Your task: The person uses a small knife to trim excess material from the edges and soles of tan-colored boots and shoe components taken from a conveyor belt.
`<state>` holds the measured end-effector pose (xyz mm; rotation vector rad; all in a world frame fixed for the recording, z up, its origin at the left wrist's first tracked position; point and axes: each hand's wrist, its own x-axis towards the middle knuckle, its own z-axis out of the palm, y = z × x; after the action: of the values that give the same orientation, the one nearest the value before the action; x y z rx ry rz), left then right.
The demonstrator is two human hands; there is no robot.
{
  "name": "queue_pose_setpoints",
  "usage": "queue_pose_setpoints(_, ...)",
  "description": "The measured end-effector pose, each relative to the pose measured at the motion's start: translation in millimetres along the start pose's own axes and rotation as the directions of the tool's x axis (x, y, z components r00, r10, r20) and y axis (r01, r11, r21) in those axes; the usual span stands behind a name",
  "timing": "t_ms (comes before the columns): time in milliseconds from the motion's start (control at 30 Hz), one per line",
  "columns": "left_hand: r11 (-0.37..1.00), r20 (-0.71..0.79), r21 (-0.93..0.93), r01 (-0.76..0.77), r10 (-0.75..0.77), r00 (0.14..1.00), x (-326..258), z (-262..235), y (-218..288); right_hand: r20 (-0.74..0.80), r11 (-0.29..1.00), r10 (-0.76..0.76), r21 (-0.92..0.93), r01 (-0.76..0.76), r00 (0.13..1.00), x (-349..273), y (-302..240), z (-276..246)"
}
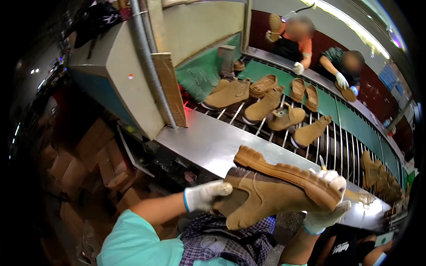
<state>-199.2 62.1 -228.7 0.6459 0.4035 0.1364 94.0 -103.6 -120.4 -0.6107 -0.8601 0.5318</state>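
Note:
A tan suede boot (266,195) with a thick brown lugged sole lies sideways in the air before me, its sole turned up and away. My left hand (206,195), in a white glove, is closed on the boot's shaft near the heel. The toe end sits in the grip of my right hand (326,217), also gloved, with fingers over the sole side and thumb below. Just beyond those fingers, a small pointed thing (322,163) stands up; its kind is unclear. Below the boot is the near metal ledge (204,142) of the conveyor.
On the conveyor's metal rods lie several tan boots (264,106) and loose brown soles (297,90). More boots (377,177) stand in a row at right. Across the green belt (355,117), two people in gloves handle soles. Cardboard boxes (97,155) pile up at left, beside a machine housing (124,80).

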Motion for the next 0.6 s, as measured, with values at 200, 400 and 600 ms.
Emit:
queue_pose_setpoints(200,0.097,0.024,0.994,-0.054,0.289,0.957,12,123,148,0.180,0.829,0.460,-0.437,-0.348,0.870,27,66,-61)
queue_pose_setpoints(400,0.140,0.035,0.989,-0.047,0.088,0.996,82,173,173,-0.074,0.557,0.686,-0.586,-0.588,0.724,59,100,-104)
queue_pose_setpoints(600,-0.005,-0.144,0.989,0.146,0.129,0.981,75,175,172,-0.161,0.877,0.317,0.424,-0.225,0.935,47,165,-88)
